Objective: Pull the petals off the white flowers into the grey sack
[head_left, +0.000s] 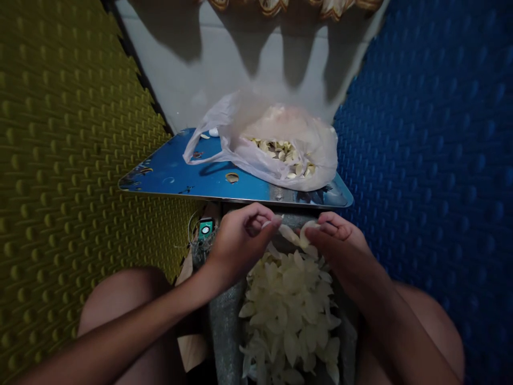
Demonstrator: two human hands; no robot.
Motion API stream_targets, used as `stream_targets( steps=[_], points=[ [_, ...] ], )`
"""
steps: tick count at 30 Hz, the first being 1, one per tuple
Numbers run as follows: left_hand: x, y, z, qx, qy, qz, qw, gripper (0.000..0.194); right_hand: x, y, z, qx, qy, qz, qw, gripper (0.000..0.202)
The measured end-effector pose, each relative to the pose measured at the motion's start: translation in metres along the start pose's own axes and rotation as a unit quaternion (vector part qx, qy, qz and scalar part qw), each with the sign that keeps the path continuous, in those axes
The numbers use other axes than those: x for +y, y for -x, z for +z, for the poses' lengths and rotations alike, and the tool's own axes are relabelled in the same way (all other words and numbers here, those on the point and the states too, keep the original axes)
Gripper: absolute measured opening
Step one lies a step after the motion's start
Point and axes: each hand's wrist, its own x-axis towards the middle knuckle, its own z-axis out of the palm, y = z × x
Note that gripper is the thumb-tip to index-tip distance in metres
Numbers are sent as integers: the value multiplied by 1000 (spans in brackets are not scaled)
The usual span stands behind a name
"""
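My left hand [250,230] pinches one end of a pale, thin, petal-like strip [289,233] above the lap. At the other end of the strip, my right hand [336,230] has its fingers closed on a curled part. Directly below both hands lies a heap of cream-white petal-like pieces [290,305] on a grey-green cloth [228,321]. Beyond the hands, an open white plastic bag [324,133] with small pale flat pieces [280,151] inside rests on a blue printed tabletop [172,176].
A small device with a lit green screen [206,229] sits left of my left hand. Yellow textured matting [80,133] rises on the left, blue matting [433,133] on the right. Brown-edged scalloped shapes [274,5] hang at the top.
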Motion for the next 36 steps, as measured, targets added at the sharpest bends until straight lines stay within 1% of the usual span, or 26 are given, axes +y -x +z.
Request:
stream_targets(
  steps=[2,5,7,10,12,16,19,22,23,24,27,28,29,30,31,34,35,36],
  points=[
    [2,1,3,-5,6,-4,1000,15,1,0,0,-12,12,-7,1000,35],
    [4,0,4,-55,77,-54,994,16,0,2,3,-22,15,-15,1000,34],
    [5,-1,5,-67,106,-74,989,17,-1,3,5,-19,21,-17,999,35],
    [5,1,7,-34,59,-32,997,15,-3,4,7,0,49,-29,998,38],
    [6,4,10,-32,28,-12,999,15,-4,4,8,13,72,-38,997,39],
    [7,12,18,-92,56,-23,994,22,-3,4,7,21,64,-42,997,44],
    [7,16,21,-100,78,-24,992,18,-1,3,6,17,44,-47,998,47],
    [6,14,19,-101,55,-30,993,17,0,1,4,23,46,-54,997,44],
    [6,12,17,-93,35,-28,995,17,0,0,3,26,48,-53,997,44],
    [6,9,14,-72,10,-18,997,17,0,-1,1,26,50,-54,997,43],
    [5,-2,4,29,-69,33,997,15,-3,-5,-4,17,38,-72,997,42],
    [4,-5,2,53,-89,49,993,15,-4,-5,-5,13,33,-79,996,43],
    [5,-7,0,63,-102,63,991,15,-5,-6,-5,10,31,-83,996,43],
    [5,-7,0,59,-110,75,989,15,-5,-6,-4,12,33,-85,996,44],
    [6,-6,1,41,-115,84,989,15,-5,-5,-2,20,40,-87,995,45],
    [8,4,8,-55,-130,94,986,15,-1,-1,6,50,59,-98,992,45],
    [8,8,11,-81,-135,90,983,16,1,0,8,53,61,-101,992,44],
    [8,10,13,-92,-141,85,982,17,3,1,9,50,63,-100,992,42]
  ],
)
